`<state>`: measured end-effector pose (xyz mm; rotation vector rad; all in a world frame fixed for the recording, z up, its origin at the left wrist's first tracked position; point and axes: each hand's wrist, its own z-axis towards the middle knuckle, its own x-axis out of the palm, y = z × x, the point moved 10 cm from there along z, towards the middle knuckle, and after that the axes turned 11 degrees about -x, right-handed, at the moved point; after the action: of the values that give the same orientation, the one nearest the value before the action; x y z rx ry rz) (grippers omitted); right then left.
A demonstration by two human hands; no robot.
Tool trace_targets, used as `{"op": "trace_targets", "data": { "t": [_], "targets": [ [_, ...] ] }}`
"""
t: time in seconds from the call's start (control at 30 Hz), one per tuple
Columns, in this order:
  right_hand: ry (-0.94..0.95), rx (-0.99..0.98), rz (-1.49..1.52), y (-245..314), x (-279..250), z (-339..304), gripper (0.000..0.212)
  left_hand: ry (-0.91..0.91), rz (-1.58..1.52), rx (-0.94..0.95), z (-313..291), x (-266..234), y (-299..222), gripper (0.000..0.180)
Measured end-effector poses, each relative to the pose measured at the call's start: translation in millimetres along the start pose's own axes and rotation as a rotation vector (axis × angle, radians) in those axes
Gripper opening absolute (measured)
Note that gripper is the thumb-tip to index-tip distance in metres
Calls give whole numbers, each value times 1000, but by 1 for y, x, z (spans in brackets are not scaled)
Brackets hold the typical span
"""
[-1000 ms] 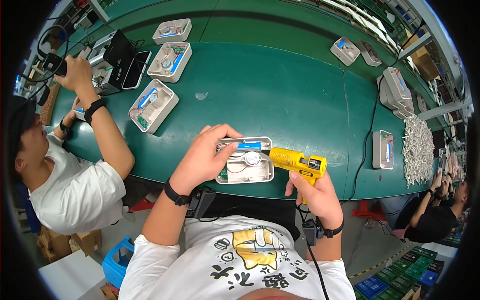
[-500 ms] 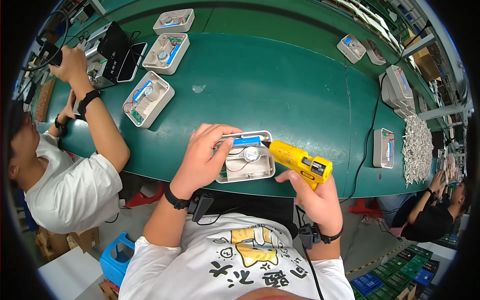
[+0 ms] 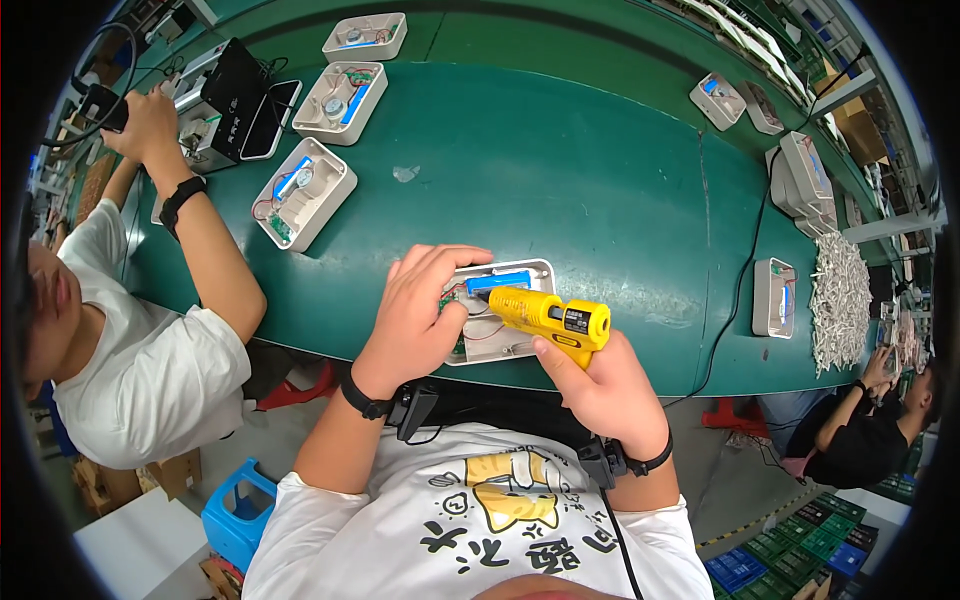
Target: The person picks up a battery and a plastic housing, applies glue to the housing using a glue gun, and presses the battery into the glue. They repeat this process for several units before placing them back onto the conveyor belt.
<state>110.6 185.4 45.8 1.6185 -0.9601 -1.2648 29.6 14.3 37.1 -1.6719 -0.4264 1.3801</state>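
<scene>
My left hand (image 3: 418,318) grips the left end of a pale plastic housing (image 3: 545,275) on the green bench, fingers over its far wall. Inside lies a blue battery cell (image 3: 515,279) along the far side, with red wires and part of a green circuit board near my thumb. My right hand (image 3: 605,390) is wrapped round the handle of a yellow hot glue gun (image 3: 545,312). Its dark nozzle points left, over the inside of the housing at the near side of the cell's left part. The gun's body hides the round silver part and much of the housing's middle.
Several similar housings (image 3: 305,195) stand at the left, others (image 3: 775,300) at the right beside a heap of small white pieces (image 3: 840,300). A black cable (image 3: 745,270) crosses the bench (image 3: 560,170). A co-worker (image 3: 150,350) sits at the left by a black machine (image 3: 225,110).
The glue gun has moved left, its nozzle passing from the cell's right end to its left part. My right hand went along with it; my left hand still holds the housing.
</scene>
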Motion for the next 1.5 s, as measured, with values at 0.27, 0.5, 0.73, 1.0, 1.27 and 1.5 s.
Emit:
{"op": "trace_targets", "data": {
  "t": [0.27, 0.5, 0.73, 1.0, 1.27, 1.5],
  "targets": [
    [-78, -2, 86, -7, -3, 3, 26, -7, -22, 0, 0, 0, 4, 53],
    [74, -104, 155, 7, 3, -1, 33, -88, 28, 21, -6, -8, -6, 50],
    [-404, -191, 600, -72, -80, -50, 24, 49, -269, -217, -1, -15, 42, 38],
    [-583, -353, 738, -97, -92, -62, 18, -20, -310, -369, 135, -12, 35, 37],
    [-602, -360, 783, -103, -92, -72, 19, -77, -192, 141, 199, 20, 2, 57],
    [-579, -364, 802, -100, -100, -59, 19, -563, 680, 34, 262, -37, 44, 67]
  ]
}}
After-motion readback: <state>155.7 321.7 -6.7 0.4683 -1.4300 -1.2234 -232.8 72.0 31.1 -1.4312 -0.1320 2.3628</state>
